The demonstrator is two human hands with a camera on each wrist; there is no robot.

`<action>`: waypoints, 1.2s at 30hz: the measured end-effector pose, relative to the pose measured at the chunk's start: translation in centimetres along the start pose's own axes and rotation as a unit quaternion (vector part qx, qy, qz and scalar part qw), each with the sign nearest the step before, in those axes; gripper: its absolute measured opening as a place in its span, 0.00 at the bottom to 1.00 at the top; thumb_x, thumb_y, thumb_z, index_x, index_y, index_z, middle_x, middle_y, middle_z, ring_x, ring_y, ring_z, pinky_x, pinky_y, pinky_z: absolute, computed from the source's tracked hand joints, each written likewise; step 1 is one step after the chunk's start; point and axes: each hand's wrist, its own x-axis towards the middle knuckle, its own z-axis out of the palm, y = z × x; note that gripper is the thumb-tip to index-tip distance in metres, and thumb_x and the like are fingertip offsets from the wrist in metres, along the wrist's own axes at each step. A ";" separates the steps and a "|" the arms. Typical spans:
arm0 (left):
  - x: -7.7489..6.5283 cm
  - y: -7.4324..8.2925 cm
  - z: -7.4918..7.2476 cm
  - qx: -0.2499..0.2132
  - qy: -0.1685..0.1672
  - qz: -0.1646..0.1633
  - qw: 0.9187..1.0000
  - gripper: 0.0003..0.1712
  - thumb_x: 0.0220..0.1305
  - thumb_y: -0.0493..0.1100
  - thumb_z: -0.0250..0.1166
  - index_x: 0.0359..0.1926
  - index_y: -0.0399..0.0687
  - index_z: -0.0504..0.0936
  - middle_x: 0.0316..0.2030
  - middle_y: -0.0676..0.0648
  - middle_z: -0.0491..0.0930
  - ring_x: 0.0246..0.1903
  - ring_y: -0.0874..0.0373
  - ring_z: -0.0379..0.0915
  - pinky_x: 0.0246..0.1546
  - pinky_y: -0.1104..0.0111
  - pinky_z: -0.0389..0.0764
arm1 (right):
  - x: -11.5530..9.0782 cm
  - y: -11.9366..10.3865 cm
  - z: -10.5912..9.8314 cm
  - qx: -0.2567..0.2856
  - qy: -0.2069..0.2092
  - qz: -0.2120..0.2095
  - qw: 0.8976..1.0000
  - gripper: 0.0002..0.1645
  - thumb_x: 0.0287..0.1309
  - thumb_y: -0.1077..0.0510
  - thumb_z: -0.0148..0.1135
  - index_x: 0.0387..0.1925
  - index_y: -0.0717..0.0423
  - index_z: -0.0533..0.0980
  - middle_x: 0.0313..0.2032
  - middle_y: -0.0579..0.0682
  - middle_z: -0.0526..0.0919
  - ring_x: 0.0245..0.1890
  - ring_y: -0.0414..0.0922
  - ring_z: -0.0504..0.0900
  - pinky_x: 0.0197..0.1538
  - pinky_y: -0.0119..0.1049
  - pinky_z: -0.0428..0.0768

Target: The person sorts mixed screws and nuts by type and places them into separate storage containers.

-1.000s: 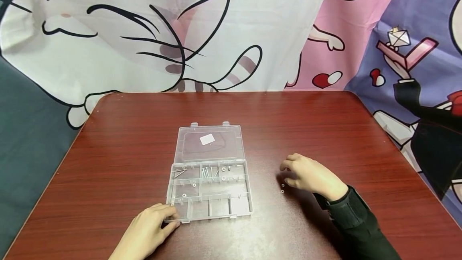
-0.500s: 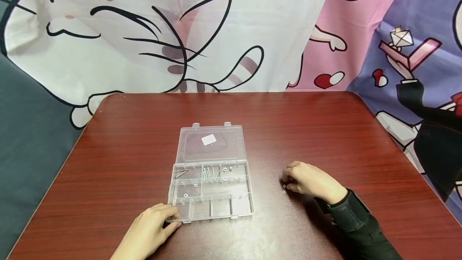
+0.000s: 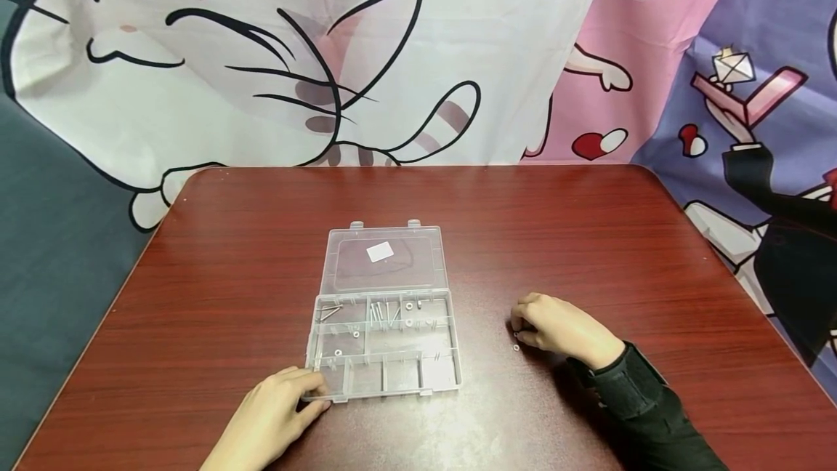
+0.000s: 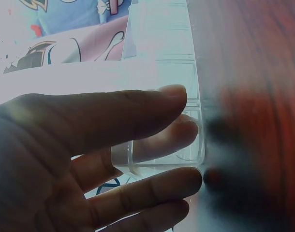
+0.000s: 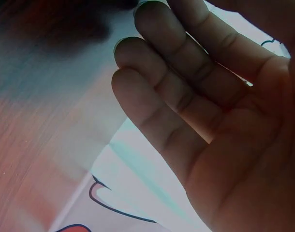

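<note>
In the head view, a clear plastic compartment box (image 3: 389, 392) lies with its lid (image 3: 386, 278) folded back on the table. My left hand (image 3: 277, 409) grips its near left corner. The left wrist view shows the thumb (image 4: 152, 108) across the near wall and the index finger (image 4: 171, 140) behind it. To the right of the box, my right hand (image 3: 565, 325) is low over the table, fingers bent down. One small pale metal ring (image 3: 516, 334) shows partly at its thumb tip; I cannot tell whether it is pinched. Another ring (image 3: 516, 347) lies just nearer.
Several screws (image 3: 377, 312) lie in the box's back compartments, with a few small rings (image 3: 356, 334) in the middle row. A white label (image 3: 380, 251) is on the lid. The brown table (image 3: 556, 224) ends at a printed cloth (image 3: 510, 42) behind.
My right hand has come down and its fingers have drawn closer together at the upper small ring, which is now mostly covered. The left hand stays on the box corner.
</note>
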 end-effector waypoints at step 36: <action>0.1 0.2 -0.1 0.001 0.000 0.001 1.000 0.20 0.34 0.35 0.72 0.21 0.63 0.71 0.22 0.68 0.67 0.23 0.72 0.61 0.20 0.74 0.65 | 1.1 1.0 -0.6 0.004 0.042 -0.016 0.999 0.09 0.43 0.64 0.68 0.22 0.52 0.73 0.24 0.41 0.70 0.26 0.40 0.73 0.30 0.32 0.73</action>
